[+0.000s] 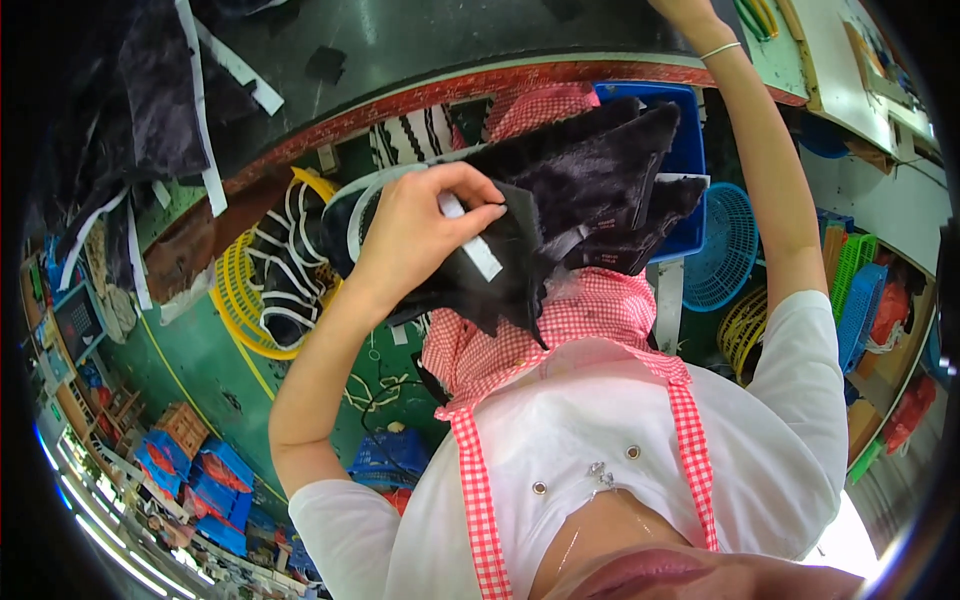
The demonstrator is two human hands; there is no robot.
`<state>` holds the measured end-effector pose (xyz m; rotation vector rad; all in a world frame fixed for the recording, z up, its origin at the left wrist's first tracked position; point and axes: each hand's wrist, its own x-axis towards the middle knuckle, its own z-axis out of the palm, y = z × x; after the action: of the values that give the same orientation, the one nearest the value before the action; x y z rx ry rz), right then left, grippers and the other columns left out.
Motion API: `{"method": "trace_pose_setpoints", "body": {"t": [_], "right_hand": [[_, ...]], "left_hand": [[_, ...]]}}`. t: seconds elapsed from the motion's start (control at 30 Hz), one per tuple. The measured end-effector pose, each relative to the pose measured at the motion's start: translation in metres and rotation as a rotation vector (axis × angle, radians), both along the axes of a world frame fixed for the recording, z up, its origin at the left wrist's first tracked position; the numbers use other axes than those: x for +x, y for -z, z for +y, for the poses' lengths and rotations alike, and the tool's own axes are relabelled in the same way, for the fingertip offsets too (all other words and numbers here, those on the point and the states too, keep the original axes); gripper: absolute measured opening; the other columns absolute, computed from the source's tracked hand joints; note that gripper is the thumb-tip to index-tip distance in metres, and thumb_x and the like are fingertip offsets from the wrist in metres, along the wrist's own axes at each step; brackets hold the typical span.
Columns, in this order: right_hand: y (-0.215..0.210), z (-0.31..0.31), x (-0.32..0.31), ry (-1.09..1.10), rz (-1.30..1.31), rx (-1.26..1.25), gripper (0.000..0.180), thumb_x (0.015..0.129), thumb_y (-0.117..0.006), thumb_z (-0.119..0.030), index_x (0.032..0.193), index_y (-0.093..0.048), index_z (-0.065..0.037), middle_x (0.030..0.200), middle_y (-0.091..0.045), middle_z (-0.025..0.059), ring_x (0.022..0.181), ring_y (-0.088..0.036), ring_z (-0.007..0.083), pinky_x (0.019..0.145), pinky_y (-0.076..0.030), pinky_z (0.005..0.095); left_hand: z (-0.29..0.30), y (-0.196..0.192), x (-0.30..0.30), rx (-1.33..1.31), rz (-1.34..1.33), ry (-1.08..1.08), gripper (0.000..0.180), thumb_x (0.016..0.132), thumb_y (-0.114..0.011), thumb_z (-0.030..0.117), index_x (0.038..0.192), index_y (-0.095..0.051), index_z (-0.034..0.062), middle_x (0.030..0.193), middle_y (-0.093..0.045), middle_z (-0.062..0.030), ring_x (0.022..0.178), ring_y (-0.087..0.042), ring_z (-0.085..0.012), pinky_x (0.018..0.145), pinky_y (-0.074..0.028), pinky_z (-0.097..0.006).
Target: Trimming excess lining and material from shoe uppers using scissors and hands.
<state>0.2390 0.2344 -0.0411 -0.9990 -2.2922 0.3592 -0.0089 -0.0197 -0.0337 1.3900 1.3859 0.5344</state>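
My left hand (425, 222) is closed in a pinch over my lap. Between thumb and fingers is the edge of a dark fabric piece (518, 232), its smooth side up. A short white strip (484, 258) passes under the same fingers and lies across the piece. Beside it, more black plush pieces (590, 150) lie stacked over my lap and the blue bin. My right hand (688, 12) reaches to the far side of the dark worktable (430, 35). The top of the picture cuts off its fingers, so what they touch is hidden.
Black plush pieces with white strips (165, 100) hang over the table's left side. A blue bin (690, 225) stands right of my lap, near a round blue basket (722, 250). A yellow basket (240, 300) of white-edged dark pieces stands left. The table has a red edge (440, 92).
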Motion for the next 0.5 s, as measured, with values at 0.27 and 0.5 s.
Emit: {"method": "trace_pose_setpoints", "body": {"t": [0.27, 0.5], "right_hand": [[0.009, -0.016, 0.018, 0.067, 0.218, -0.136, 0.015, 0.093, -0.061, -0.01, 0.102, -0.065, 0.001, 0.089, -0.066, 0.0055, 0.08, -0.062, 0.012, 0.072, -0.05, 0.0259], [-0.016, -0.137, -0.017, -0.236, 0.4, -0.847, 0.01, 0.091, -0.062, -0.012, 0.096, -0.064, -0.003, 0.081, -0.064, 0.0046, 0.063, -0.061, 0.0077, 0.054, -0.049, 0.0211]], "left_hand": [[0.001, -0.015, 0.004, -0.188, -0.188, -0.05, 0.012, 0.084, -0.068, 0.01, 0.09, -0.06, 0.0029, 0.075, -0.065, -0.0008, 0.056, -0.057, -0.0061, 0.05, -0.041, -0.022], [-0.006, -0.003, -0.007, -0.044, -0.214, 0.012, 0.021, 0.078, -0.072, 0.007, 0.094, -0.059, 0.0069, 0.083, -0.069, 0.0046, 0.06, -0.05, 0.0024, 0.052, -0.032, -0.017]]}}
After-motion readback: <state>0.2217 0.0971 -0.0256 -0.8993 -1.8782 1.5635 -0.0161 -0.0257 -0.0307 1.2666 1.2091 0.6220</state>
